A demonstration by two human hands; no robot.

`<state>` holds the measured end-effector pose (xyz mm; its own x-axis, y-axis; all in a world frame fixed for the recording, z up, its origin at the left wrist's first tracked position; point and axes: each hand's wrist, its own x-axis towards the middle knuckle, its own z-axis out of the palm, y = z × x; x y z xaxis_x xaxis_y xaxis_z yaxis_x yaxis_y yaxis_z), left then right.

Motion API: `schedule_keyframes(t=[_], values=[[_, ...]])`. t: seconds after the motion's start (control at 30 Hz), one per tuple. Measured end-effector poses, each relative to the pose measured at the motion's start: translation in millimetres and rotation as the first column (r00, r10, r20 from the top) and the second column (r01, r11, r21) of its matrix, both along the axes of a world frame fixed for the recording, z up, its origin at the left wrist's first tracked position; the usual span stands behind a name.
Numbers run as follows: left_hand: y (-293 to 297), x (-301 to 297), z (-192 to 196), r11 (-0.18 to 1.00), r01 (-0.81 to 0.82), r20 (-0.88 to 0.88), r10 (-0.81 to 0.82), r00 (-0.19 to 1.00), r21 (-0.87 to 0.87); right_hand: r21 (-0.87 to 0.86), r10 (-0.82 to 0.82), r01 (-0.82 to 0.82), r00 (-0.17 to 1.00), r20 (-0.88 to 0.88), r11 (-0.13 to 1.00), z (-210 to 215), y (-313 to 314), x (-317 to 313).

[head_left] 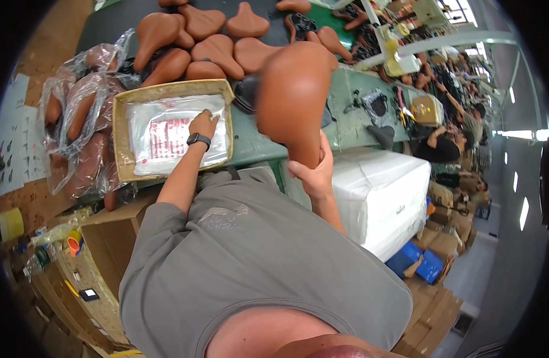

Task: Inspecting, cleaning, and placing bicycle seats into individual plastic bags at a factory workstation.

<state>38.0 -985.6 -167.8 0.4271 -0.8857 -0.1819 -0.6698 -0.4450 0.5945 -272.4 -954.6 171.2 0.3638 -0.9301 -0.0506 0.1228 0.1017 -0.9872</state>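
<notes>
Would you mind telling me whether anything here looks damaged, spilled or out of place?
Nothing stands out: the right hand holds a brown leather bicycle saddle intact, and the left hand rests on clear plastic bags inside the shallow cardboard tray.

The person wears a grey short-sleeved T-shirt [256, 262] and a black smartwatch [198, 140] on the left wrist.

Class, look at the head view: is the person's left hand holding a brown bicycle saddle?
No: the left hand rests on clear plastic bags in the cardboard tray, while the right hand holds the brown saddle.

A long green workbench [346, 113] runs through a workshop lit by bright windows [513, 134].
</notes>
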Motion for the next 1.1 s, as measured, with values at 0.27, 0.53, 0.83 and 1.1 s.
schedule_keyframes(t=[0.27,0.53,0.83,1.1], values=[[44.6,-17.3,-74.7,0.997,-0.049,-0.186,0.060,0.981,0.063,0.629,0.067,-0.038,0.997,-0.022,0.777,-57.9,43.5,-53.9],[99.6,24.5,-77.3,0.883,-0.467,-0.734,0.354,0.580,0.057,0.500,0.187,-0.140,0.981,-0.045,0.855,-191.2,27.4,10.7],[118.3,64.5,-29.9,0.855,-0.471,-0.905,0.356,0.233,0.216,0.517,0.376,-0.398,0.914,0.152,0.758,-231.5,14.5,108.6],[166.3,49.5,114.6,0.936,-0.326,-0.981,-0.078,0.176,-0.133,0.636,0.458,-0.601,0.793,0.402,0.483,-178.7,-38.0,145.9]])
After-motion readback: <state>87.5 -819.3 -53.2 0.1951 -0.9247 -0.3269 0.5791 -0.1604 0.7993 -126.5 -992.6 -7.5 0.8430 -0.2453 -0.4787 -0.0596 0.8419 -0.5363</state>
